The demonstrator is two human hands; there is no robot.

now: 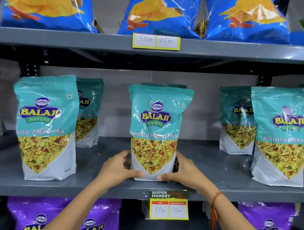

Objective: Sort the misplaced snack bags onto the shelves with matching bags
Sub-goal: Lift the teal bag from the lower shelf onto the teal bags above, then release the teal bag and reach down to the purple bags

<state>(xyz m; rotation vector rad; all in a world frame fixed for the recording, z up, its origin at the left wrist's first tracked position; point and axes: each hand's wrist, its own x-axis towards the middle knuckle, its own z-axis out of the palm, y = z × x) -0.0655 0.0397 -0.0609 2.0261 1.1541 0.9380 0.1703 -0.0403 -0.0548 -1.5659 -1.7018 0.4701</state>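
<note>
Now — teal bag (156,132) upright, label outward | left hand (118,165), right hand (184,171) — fingers clasp its base

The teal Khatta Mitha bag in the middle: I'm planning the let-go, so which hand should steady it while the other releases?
Probably the right hand: its fingers wrap higher up the teal bag, while the left hand grips only the bottom corner. The difference is slight; the bag already stands upright on the middle shelf.
</note>
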